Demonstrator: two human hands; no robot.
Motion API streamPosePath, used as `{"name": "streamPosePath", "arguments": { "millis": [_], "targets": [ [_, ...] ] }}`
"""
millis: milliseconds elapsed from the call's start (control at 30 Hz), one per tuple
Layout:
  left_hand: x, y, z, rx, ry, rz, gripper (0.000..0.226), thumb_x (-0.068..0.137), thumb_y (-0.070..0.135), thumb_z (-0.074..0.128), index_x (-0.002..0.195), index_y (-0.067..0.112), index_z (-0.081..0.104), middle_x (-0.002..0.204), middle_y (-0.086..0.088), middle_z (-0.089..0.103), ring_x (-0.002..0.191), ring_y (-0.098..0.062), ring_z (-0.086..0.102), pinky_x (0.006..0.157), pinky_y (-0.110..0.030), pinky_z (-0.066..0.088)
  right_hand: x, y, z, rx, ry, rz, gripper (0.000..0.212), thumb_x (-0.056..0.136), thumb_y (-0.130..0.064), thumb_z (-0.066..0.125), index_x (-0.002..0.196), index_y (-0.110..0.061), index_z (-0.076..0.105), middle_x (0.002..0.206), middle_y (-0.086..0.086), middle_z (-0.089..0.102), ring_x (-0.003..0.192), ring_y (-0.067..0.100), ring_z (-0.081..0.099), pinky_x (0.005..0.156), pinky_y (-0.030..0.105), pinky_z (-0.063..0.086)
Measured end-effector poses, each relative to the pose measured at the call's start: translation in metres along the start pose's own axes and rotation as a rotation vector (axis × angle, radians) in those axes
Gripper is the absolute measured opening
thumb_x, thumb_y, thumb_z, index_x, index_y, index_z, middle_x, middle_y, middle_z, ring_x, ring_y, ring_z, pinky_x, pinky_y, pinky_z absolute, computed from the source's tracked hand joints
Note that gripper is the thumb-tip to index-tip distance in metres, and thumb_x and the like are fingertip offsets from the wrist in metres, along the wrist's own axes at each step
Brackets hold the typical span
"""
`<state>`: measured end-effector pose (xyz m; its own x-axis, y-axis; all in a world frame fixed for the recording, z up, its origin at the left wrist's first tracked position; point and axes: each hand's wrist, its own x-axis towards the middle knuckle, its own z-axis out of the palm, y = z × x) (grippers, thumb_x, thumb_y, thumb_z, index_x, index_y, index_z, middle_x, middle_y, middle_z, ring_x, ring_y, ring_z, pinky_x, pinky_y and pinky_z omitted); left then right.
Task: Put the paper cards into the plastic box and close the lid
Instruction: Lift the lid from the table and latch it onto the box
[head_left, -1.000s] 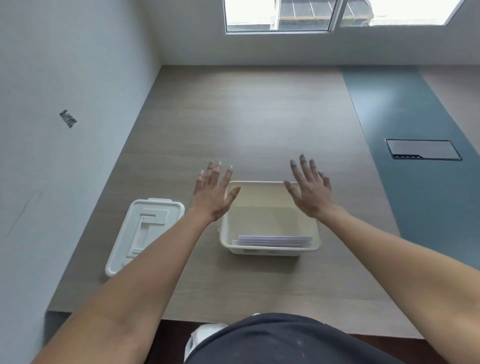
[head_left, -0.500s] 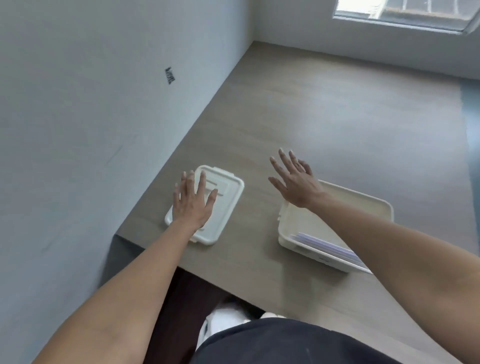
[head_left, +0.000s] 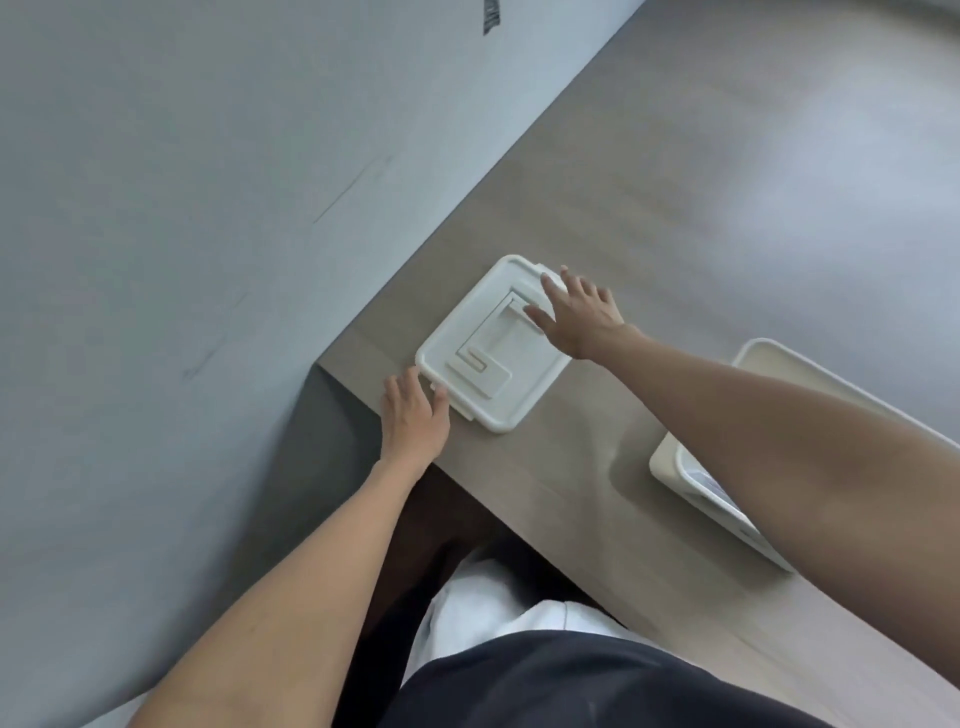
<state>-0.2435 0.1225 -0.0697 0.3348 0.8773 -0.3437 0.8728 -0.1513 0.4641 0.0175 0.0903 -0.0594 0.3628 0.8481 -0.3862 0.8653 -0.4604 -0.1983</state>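
The white plastic lid (head_left: 480, 358) lies flat near the table's left corner, its moulded handle facing up. My left hand (head_left: 413, 415) touches the lid's near-left edge with the fingers spread. My right hand (head_left: 576, 314) rests on the lid's far-right edge, fingers apart. Neither hand has closed around it. The cream plastic box (head_left: 670, 462) stands open to the right, mostly hidden by my right forearm. Paper cards (head_left: 709, 486) show inside it against the near wall.
The grey wall (head_left: 208, 208) runs along the table's left side, close to the lid. The table's near edge (head_left: 519, 499) runs diagonally just below the lid and box. My dark shirt and light trousers fill the bottom of the view.
The view has swung left and down. My left hand slid off the lid's top to its near-left edge. My right hand crossed from above the box to the lid's far-right edge.
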Motion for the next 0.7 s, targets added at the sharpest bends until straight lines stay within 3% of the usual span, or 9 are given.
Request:
{"name": "streamPosePath", "arguments": {
  "millis": [100, 233, 333, 367, 400, 467, 600, 667, 700],
  "targets": [
    [-0.002, 0.009, 0.01, -0.238, -0.05, -0.169, 0.045, 0.099, 0.034, 0.042, 0.137, 0.012, 0.033, 0.139, -0.013, 0.035, 0.116, -0.028, 0.045, 0.092, -0.041, 0.041, 0.015, -0.006, 0.006, 0.076, -0.058, 0.095, 0.073, 0.1, -0.055, 0.031, 0.158, -0.016, 0.01, 0.165, 0.017, 0.01, 0.149, 0.037, 0.018, 0.117, 0.051, 0.021],
    [0.005, 0.024, 0.021, -0.411, 0.013, -0.354, 0.04, 0.094, 0.022, 0.049, 0.13, 0.006, 0.042, 0.129, -0.012, 0.044, 0.1, -0.024, 0.049, 0.079, -0.034, 0.042, 0.02, -0.007, 0.011, 0.221, -0.047, 0.188, 0.065, 0.1, -0.038, 0.036, 0.154, -0.008, 0.018, 0.158, 0.018, 0.027, 0.141, 0.039, 0.032, 0.113, 0.05, 0.025],
    [0.012, 0.031, 0.025, -0.481, 0.098, -0.447, 0.02, 0.089, 0.014, 0.052, 0.102, -0.001, 0.057, 0.097, -0.011, 0.058, 0.079, -0.023, 0.057, 0.061, -0.029, 0.046, 0.018, 0.0, 0.011, 0.308, 0.028, 0.209, 0.056, 0.097, -0.031, 0.04, 0.145, -0.004, 0.034, 0.145, 0.019, 0.042, 0.131, 0.04, 0.041, 0.108, 0.047, 0.03],
    [0.015, 0.031, 0.026, -0.534, 0.11, -0.483, 0.012, 0.088, 0.009, 0.051, 0.083, 0.001, 0.057, 0.079, -0.008, 0.055, 0.064, -0.019, 0.052, 0.05, -0.024, 0.04, 0.019, 0.003, 0.011, 0.337, 0.048, 0.232, 0.051, 0.096, -0.031, 0.041, 0.139, -0.003, 0.042, 0.142, 0.019, 0.044, 0.129, 0.039, 0.041, 0.107, 0.046, 0.031],
    [0.017, 0.029, 0.026, -0.589, 0.108, -0.535, 0.02, 0.087, 0.005, 0.049, 0.067, 0.005, 0.05, 0.066, -0.005, 0.048, 0.053, -0.016, 0.042, 0.045, -0.022, 0.032, 0.02, 0.005, 0.01, 0.372, 0.059, 0.273, 0.046, 0.095, -0.031, 0.042, 0.13, -0.002, 0.048, 0.139, 0.02, 0.045, 0.128, 0.039, 0.041, 0.107, 0.046, 0.031],
    [0.019, 0.024, 0.024, -0.695, 0.075, -0.646, 0.023, 0.084, 0.002, 0.049, 0.063, 0.01, 0.046, 0.062, -0.006, 0.044, 0.053, -0.018, 0.037, 0.048, -0.024, 0.03, 0.021, 0.007, 0.009, 0.445, 0.07, 0.387, 0.041, 0.093, -0.031, 0.042, 0.116, -0.001, 0.057, 0.134, 0.02, 0.047, 0.126, 0.039, 0.041, 0.107, 0.045, 0.031],
    [0.025, 0.011, 0.018, -0.854, -0.001, -0.774, 0.013, 0.085, 0.001, 0.064, 0.073, 0.006, 0.06, 0.083, -0.012, 0.065, 0.075, -0.025, 0.063, 0.072, -0.032, 0.054, 0.02, 0.008, 0.009, 0.542, 0.025, 0.568, 0.037, 0.087, -0.027, 0.048, 0.112, -0.003, 0.062, 0.136, 0.019, 0.043, 0.125, 0.037, 0.04, 0.108, 0.042, 0.032],
    [0.028, 0.004, 0.014, -0.897, -0.028, -0.766, 0.005, 0.088, 0.002, 0.068, 0.091, -0.001, 0.067, 0.093, -0.014, 0.069, 0.078, -0.024, 0.068, 0.081, -0.032, 0.057, 0.018, 0.008, 0.006, 0.556, -0.017, 0.599, 0.035, 0.088, -0.023, 0.051, 0.116, -0.004, 0.057, 0.141, 0.018, 0.038, 0.127, 0.036, 0.038, 0.11, 0.041, 0.033],
    [0.03, 0.001, 0.012, -0.906, -0.042, -0.759, 0.016, 0.088, 0.003, 0.069, 0.101, -0.004, 0.067, 0.099, -0.015, 0.07, 0.081, -0.024, 0.069, 0.083, -0.033, 0.058, 0.018, 0.009, 0.003, 0.567, -0.036, 0.599, 0.034, 0.088, -0.022, 0.052, 0.117, -0.004, 0.056, 0.142, 0.018, 0.037, 0.127, 0.035, 0.038, 0.11, 0.04, 0.034]
  ]
}}
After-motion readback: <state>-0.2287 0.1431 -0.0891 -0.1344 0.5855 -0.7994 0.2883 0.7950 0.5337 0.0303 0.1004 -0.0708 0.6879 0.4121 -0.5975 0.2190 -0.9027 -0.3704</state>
